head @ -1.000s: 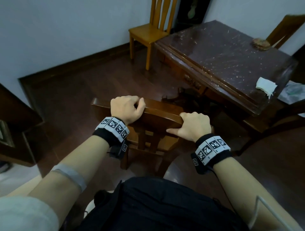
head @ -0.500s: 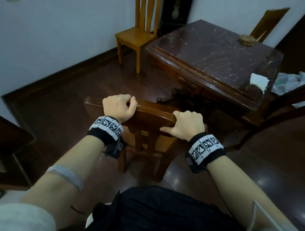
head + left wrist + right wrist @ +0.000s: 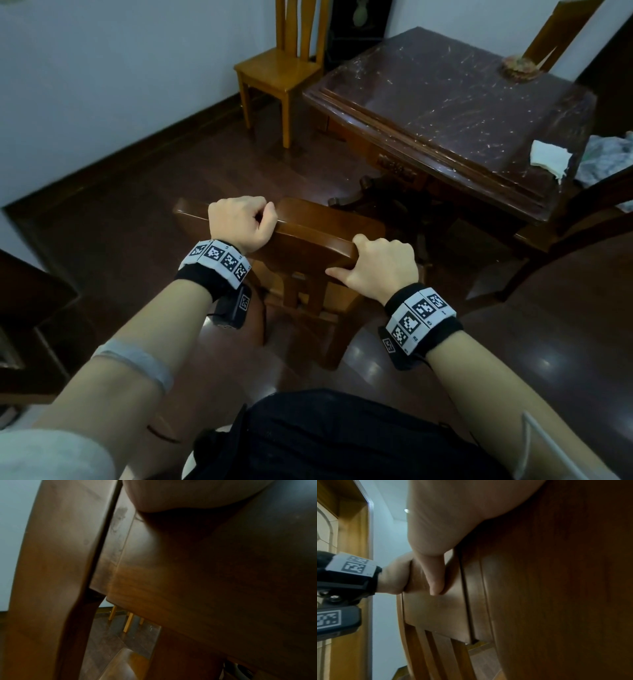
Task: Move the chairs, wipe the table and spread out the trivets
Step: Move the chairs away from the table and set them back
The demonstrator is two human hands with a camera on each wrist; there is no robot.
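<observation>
Both hands grip the top rail of a dark wooden chair (image 3: 308, 236) standing in front of me. My left hand (image 3: 241, 222) curls over the rail's left part, my right hand (image 3: 380, 265) over its right end with the thumb along the back. The wrist views show only the chair back (image 3: 214, 581) close up (image 3: 556, 588) and the thumb (image 3: 436, 577) pressed on it. The dark table (image 3: 455, 113) stands beyond, to the right. A white cloth (image 3: 548, 159) lies near its right edge. A small stack of trivets (image 3: 519, 66) sits at its far corner.
A light wooden chair (image 3: 277, 73) stands against the wall left of the table. Another chair back (image 3: 561, 31) rises behind the far corner. A dark chair (image 3: 582, 219) with crumpled cloth (image 3: 606, 164) on it is at the right. Dark furniture (image 3: 30, 308) stands at my left.
The chair has been drawn back from the table while both hands keep their grip. The table and far chair sit further right and higher in view.
</observation>
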